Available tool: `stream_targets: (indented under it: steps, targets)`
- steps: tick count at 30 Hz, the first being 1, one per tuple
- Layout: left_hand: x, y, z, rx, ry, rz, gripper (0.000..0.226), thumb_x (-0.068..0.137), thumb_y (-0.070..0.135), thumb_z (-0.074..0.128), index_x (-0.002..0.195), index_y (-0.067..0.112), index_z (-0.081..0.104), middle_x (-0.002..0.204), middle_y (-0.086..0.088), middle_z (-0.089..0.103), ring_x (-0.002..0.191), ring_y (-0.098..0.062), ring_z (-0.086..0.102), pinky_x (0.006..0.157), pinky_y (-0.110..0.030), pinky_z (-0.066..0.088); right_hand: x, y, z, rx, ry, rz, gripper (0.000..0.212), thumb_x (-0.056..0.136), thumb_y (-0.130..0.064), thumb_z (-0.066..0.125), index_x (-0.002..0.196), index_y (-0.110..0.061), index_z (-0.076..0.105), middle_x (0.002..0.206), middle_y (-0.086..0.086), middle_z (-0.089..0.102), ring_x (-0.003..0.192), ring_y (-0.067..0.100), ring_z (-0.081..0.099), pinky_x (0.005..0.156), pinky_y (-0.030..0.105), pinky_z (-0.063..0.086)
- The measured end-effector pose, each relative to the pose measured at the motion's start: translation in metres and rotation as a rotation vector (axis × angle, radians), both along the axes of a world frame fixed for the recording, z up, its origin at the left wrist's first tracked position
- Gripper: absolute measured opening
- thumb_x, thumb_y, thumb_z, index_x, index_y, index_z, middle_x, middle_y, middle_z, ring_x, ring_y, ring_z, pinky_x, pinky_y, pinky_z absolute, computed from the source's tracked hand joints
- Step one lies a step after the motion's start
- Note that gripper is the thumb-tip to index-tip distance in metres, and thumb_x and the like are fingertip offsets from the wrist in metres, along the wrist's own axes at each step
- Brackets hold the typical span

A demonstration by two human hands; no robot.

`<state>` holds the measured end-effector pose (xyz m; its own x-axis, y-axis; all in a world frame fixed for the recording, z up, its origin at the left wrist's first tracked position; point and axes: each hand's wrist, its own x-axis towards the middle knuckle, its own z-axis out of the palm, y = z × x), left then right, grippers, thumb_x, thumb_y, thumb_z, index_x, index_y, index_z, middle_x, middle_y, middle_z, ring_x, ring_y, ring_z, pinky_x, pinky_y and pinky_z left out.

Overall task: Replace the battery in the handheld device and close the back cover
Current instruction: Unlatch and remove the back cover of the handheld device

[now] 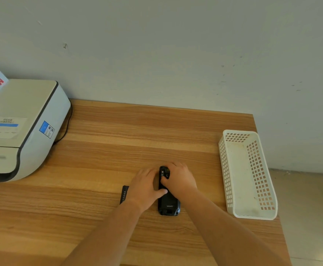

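The desk (156, 131) under me is broad, smooth, wood-grained laminate, set against a plain grey wall. At its far left sits a bulky white printer (22, 129) with rounded corners and a dark trim line; a printed box rests on top of it. At the right edge lies a long white plastic basket (231, 189), its walls a grid of square holes, nothing in it that I can see.

The device (168, 205) lies face down near the middle of the desk, close to me: a black, rounded slab of matte plastic with a small logo at its near end. My left hand (146, 189) rests flat beside it, thumb pressing onto its back. My right hand (179, 180) drapes over the far end, fingers curled and pushing down; neither hand pinches anything. Just left of my left wrist, a thin black flat piece (124, 193) with pale print lies on the desk, likely a battery, though I can't be sure.

I judge I'm working the back cover; whether seating or loosening it I cannot tell. Next comes even pressure along the edges.
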<state>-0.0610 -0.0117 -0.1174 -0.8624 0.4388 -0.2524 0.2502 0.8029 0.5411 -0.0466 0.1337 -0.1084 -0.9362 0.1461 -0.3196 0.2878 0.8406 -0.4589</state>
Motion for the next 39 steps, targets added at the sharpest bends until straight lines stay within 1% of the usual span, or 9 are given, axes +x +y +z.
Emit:
stream_targets:
  steps: [5, 9, 13, 18, 21, 24, 32, 39]
  targets:
    - [-0.001, -0.006, 0.000, -0.139, 0.029, -0.079, 0.073, 0.079, 0.063, 0.062, 0.140, 0.028, 0.043, 0.142, 0.010, 0.043, 0.134, -0.011, 0.032, 0.112, -0.031, 0.026, -0.001, 0.000, 0.000, 0.027, -0.012, 0.017, 0.037, 0.087, -0.035, 0.056, 0.122, -0.022, 0.058, 0.119, -0.002, 0.058, 0.115, 0.019, 0.048, 0.090, 0.035, 0.048]
    - [-0.001, -0.008, 0.001, -0.185, 0.053, -0.088, 0.075, 0.078, 0.066, 0.060, 0.139, 0.026, 0.044, 0.143, 0.010, 0.043, 0.135, -0.012, 0.031, 0.113, -0.033, 0.025, -0.002, 0.000, 0.002, 0.030, -0.008, 0.022, 0.035, 0.089, -0.036, 0.055, 0.119, -0.020, 0.060, 0.117, -0.001, 0.059, 0.114, 0.020, 0.048, 0.089, 0.034, 0.048]
    - [0.000, -0.006, 0.002, -0.200, 0.067, -0.085, 0.073, 0.078, 0.066, 0.061, 0.138, 0.027, 0.046, 0.143, 0.010, 0.043, 0.136, -0.011, 0.030, 0.113, -0.034, 0.024, -0.004, -0.003, 0.002, 0.078, -0.021, 0.039, 0.034, 0.089, -0.034, 0.053, 0.118, -0.017, 0.060, 0.119, 0.001, 0.059, 0.115, 0.021, 0.047, 0.091, 0.035, 0.048]
    - [0.001, -0.005, 0.002, -0.209, 0.067, -0.078, 0.070, 0.078, 0.065, 0.062, 0.135, 0.027, 0.048, 0.141, 0.011, 0.044, 0.135, -0.011, 0.030, 0.112, -0.033, 0.025, -0.005, -0.010, 0.004, 0.169, -0.043, 0.056, 0.034, 0.090, -0.032, 0.050, 0.117, -0.014, 0.056, 0.118, 0.004, 0.058, 0.112, 0.022, 0.048, 0.087, 0.034, 0.049]
    - [0.002, -0.005, 0.002, -0.201, 0.049, -0.058, 0.071, 0.079, 0.064, 0.062, 0.136, 0.025, 0.048, 0.142, 0.010, 0.044, 0.136, -0.011, 0.030, 0.112, -0.033, 0.023, -0.007, -0.009, 0.005, 0.170, -0.053, 0.077, 0.034, 0.089, -0.034, 0.051, 0.117, -0.014, 0.056, 0.118, 0.003, 0.058, 0.112, 0.021, 0.048, 0.083, 0.033, 0.050]
    - [0.002, -0.005, 0.002, -0.197, 0.031, -0.048, 0.072, 0.079, 0.063, 0.062, 0.137, 0.024, 0.048, 0.143, 0.010, 0.043, 0.136, -0.011, 0.030, 0.112, -0.033, 0.024, -0.009, -0.005, 0.006, 0.154, -0.079, 0.106, 0.037, 0.089, -0.035, 0.053, 0.119, -0.014, 0.057, 0.120, 0.003, 0.057, 0.116, 0.021, 0.047, 0.081, 0.032, 0.051]
    - [0.004, -0.004, 0.005, -0.195, 0.037, -0.046, 0.068, 0.079, 0.063, 0.062, 0.135, 0.026, 0.050, 0.141, 0.012, 0.045, 0.135, -0.010, 0.031, 0.111, -0.032, 0.023, -0.014, -0.015, 0.008, 0.220, -0.149, 0.122, 0.038, 0.091, -0.028, 0.052, 0.124, -0.009, 0.051, 0.126, 0.009, 0.053, 0.120, 0.026, 0.045, 0.086, 0.036, 0.052]
    - [0.007, -0.005, 0.001, -0.185, 0.063, -0.029, 0.066, 0.079, 0.066, 0.059, 0.132, 0.027, 0.052, 0.138, 0.013, 0.047, 0.133, -0.008, 0.033, 0.110, -0.031, 0.026, -0.017, -0.021, 0.007, 0.256, -0.182, 0.118, 0.041, 0.092, -0.025, 0.051, 0.128, -0.006, 0.048, 0.130, 0.013, 0.050, 0.122, 0.028, 0.044, 0.087, 0.038, 0.054]
